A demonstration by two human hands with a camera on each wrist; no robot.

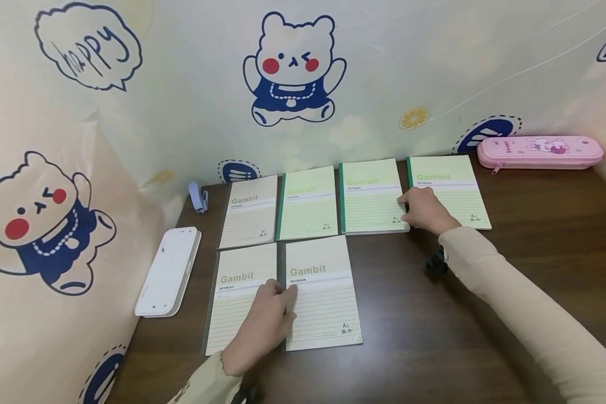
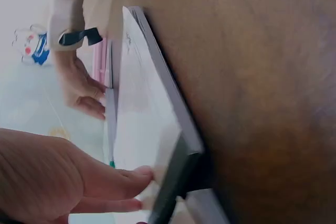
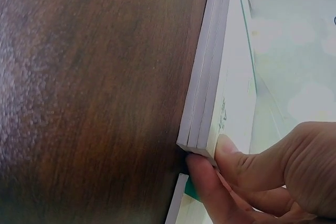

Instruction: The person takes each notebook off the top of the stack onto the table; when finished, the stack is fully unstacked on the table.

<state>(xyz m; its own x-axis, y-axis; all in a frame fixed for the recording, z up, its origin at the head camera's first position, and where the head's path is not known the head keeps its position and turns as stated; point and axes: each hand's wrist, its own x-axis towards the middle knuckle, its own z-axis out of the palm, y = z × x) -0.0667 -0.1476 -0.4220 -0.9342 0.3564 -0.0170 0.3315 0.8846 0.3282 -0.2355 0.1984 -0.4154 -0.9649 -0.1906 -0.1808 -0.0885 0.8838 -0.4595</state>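
Near the front lies a cream Gambit notebook (image 1: pixel 320 314) with a dark spine; the fingers of my left hand (image 1: pixel 262 322) touch that spine edge. The hand partly covers a similar notebook (image 1: pixel 242 314) on the left. In the back row, my right hand (image 1: pixel 426 209) pinches the right edge of a stack of green-spined notebooks (image 1: pixel 371 210). The right wrist view shows the thumb on the top cover of this stack (image 3: pixel 236 72), a finger against its side. Another green-spined notebook (image 1: pixel 444 196) lies just right, partly behind the hand.
A second green-spined notebook (image 1: pixel 308 207) and a cream notebook (image 1: pixel 247 213) fill the back row's left. A white case (image 1: pixel 166 272) and a small blue stapler (image 1: pixel 198 197) lie left. A pink pencil case (image 1: pixel 540 153) sits back right, against the patterned cloth (image 1: pixel 373 67).
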